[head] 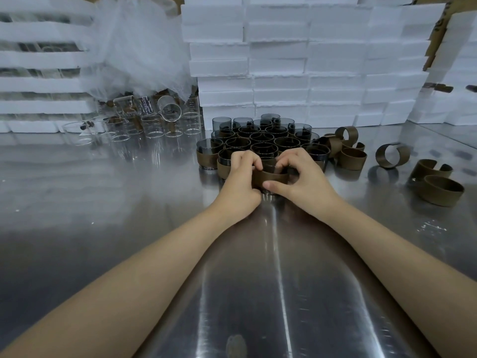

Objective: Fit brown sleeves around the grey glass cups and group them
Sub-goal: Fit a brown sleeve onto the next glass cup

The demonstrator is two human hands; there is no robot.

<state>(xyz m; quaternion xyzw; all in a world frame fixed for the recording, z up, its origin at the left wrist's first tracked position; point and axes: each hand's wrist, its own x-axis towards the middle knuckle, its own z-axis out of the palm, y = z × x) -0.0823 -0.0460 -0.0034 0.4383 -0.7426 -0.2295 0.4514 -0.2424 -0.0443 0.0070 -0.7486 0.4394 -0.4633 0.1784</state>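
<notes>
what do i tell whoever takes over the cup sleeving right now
Hands: left hand and right hand both pinch one brown ring-shaped sleeve around a grey glass cup on the steel table.
Done: cluster of sleeved cups just behind the hands.
Left: group this cup; a few bare grey cups stand at the cluster's back; loose sleeves lie to the right.

I can read no text here. The clear glasses point(169, 109) at middle left carry fine printed marks, too small for reading.
</notes>
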